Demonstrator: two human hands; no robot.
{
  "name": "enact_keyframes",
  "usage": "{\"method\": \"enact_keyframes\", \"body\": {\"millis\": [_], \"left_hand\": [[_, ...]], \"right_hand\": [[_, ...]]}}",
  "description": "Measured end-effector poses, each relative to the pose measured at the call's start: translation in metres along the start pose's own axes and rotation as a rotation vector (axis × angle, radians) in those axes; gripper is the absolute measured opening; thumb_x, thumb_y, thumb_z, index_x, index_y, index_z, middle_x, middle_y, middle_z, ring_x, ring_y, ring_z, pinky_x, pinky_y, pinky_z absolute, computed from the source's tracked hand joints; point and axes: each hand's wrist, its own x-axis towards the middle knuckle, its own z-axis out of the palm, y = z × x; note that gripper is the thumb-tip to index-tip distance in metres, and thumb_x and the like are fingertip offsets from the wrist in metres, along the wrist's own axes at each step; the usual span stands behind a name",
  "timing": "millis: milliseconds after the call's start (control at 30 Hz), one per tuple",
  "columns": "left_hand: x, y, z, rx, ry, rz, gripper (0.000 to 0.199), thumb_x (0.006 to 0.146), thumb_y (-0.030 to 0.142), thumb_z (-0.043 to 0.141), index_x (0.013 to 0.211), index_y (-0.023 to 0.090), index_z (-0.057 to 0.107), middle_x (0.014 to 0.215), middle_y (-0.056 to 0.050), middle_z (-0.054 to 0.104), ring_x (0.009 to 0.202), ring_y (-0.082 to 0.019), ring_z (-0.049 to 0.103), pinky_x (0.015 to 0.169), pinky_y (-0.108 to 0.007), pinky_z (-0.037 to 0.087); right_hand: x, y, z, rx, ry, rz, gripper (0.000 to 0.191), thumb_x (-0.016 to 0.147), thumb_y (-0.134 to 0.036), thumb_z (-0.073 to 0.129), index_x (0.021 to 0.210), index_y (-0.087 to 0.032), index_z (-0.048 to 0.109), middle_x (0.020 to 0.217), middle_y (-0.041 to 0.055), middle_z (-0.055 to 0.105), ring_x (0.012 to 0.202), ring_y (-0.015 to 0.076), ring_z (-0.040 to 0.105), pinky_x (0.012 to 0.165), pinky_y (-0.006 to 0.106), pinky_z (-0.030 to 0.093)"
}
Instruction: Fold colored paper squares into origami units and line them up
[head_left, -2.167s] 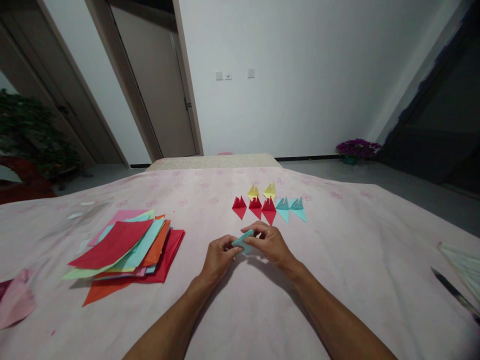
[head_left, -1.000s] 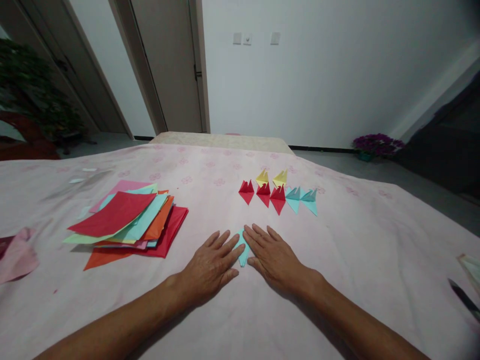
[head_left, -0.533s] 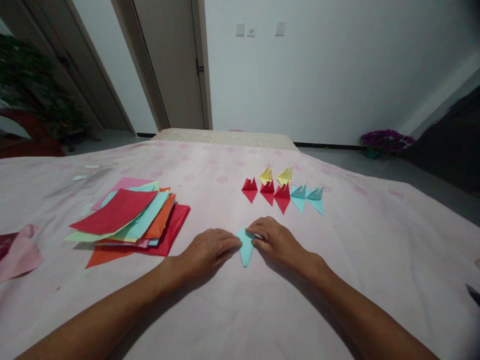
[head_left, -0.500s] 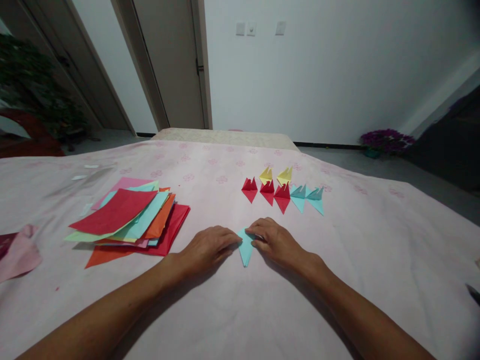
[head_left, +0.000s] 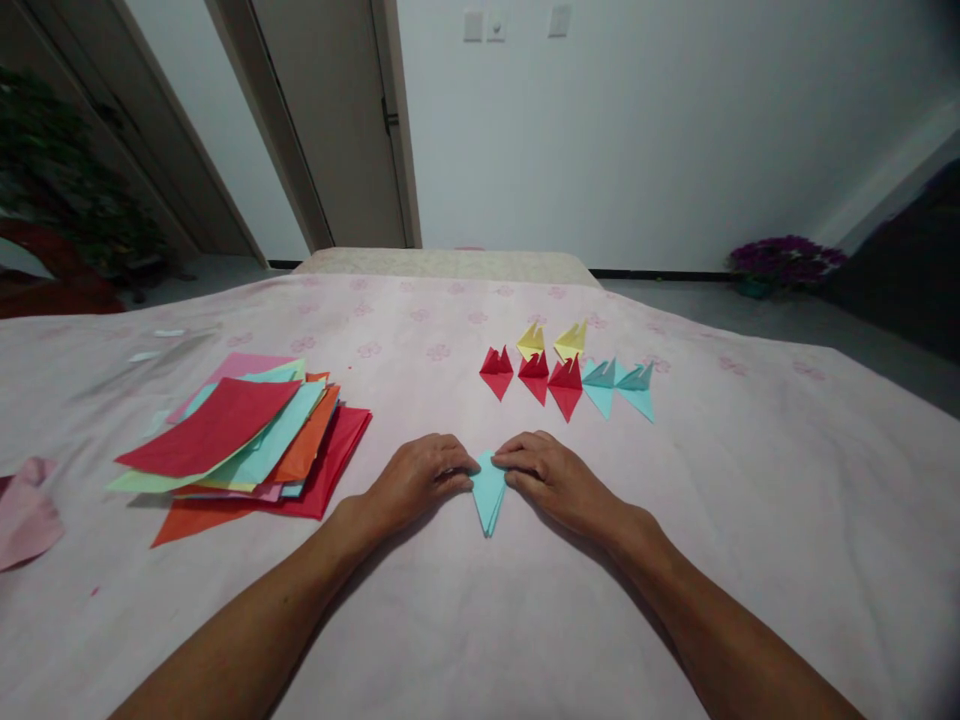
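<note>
A light blue sheet of origami paper (head_left: 488,497), folded into a narrow kite shape, lies on the cloth with its point toward me. My left hand (head_left: 427,476) pinches its left corner between thumb and fingers. On the other side, my right hand (head_left: 551,477) is closed on the upper right edge. Beyond my hands stand several folded paper birds: red ones (head_left: 565,386), blue ones (head_left: 600,384) and two yellow ones (head_left: 571,342).
To the left lies a loose stack of coloured paper (head_left: 217,425). A pink cloth (head_left: 28,515) sits at the far left. The pink flowered tablecloth (head_left: 480,640) covers the table. Purple flowers (head_left: 786,258) stand on the floor behind, at right.
My left fingers have shifted slightly on the paper's left edge, and more of the folded sheet shows between my hands. The camera view has tilted down a little.
</note>
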Motion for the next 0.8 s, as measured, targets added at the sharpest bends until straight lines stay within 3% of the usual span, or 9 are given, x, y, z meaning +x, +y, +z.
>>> {"method": "enact_keyframes", "body": {"millis": [267,433,800], "left_hand": [[-0.0037,-0.0045,-0.0020,0.023,-0.032,0.026,0.026,0.085,0.037,0.070,0.109,0.024,0.071,0.103,-0.004,0.069,0.091,-0.018,0.062,0.079,-0.027,0.048],[-0.0036,-0.0042,0.0031,0.040,0.025,0.023,0.017,0.093,0.033,0.060,0.102,0.024,0.072,0.097,-0.003,0.070,0.089,-0.016,0.063,0.079,-0.027,0.048],[-0.0046,-0.0042,0.0050,0.129,0.051,0.089,0.020,0.094,0.034,0.059,0.104,0.023,0.071,0.097,-0.004,0.070,0.086,-0.016,0.064,0.074,-0.027,0.048]], "right_hand": [[0.0011,-0.0002,-0.0043,0.013,-0.017,-0.023,0.024,0.088,-0.018,0.064,0.109,-0.027,0.073,0.106,0.0034,0.069,0.100,0.0194,0.059,0.091,0.036,0.049],[0.0008,0.0024,-0.0023,-0.006,0.011,-0.017,0.019,0.092,-0.024,0.062,0.106,-0.027,0.074,0.105,0.0030,0.070,0.099,0.0192,0.060,0.089,0.035,0.049],[0.0008,0.0037,-0.0034,-0.009,-0.005,-0.030,0.020,0.091,-0.028,0.063,0.108,-0.028,0.073,0.106,0.0029,0.069,0.100,0.0195,0.060,0.089,0.035,0.049]]}}
